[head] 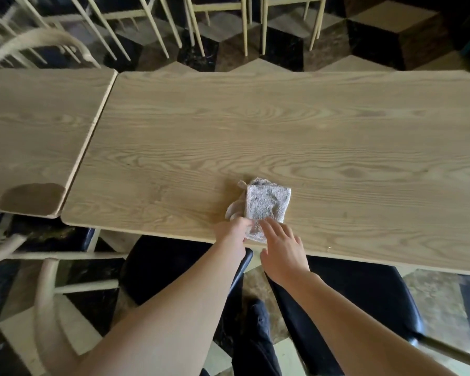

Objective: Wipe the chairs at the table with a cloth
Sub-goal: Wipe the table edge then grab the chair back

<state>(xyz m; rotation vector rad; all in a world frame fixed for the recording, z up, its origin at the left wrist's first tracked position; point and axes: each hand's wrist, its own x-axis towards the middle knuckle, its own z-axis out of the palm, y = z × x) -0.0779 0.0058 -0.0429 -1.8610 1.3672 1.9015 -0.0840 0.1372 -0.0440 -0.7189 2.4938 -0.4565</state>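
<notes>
Pale wooden table (282,126) fills the view, with black-cushioned chairs (364,294) tucked under its near edge. A folded grey cloth (266,202) lies just ahead of both hands, long axis running away from the person. The left hand (232,230) pinches its near corner; the right hand (282,251) rests open-fingered on its near edge.

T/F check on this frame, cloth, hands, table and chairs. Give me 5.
1. The cloth lies folded on the table. True.
2. The left hand touches the cloth's near corner. True.
3. The right hand is down on a chair seat. False: it is at the near table edge, fingers on the cloth's near edge.
4. The chair seats under the near table edge are black. True.
5. The cloth is draped over a chair back. False: it rests on the tabletop, near the front edge.
</notes>
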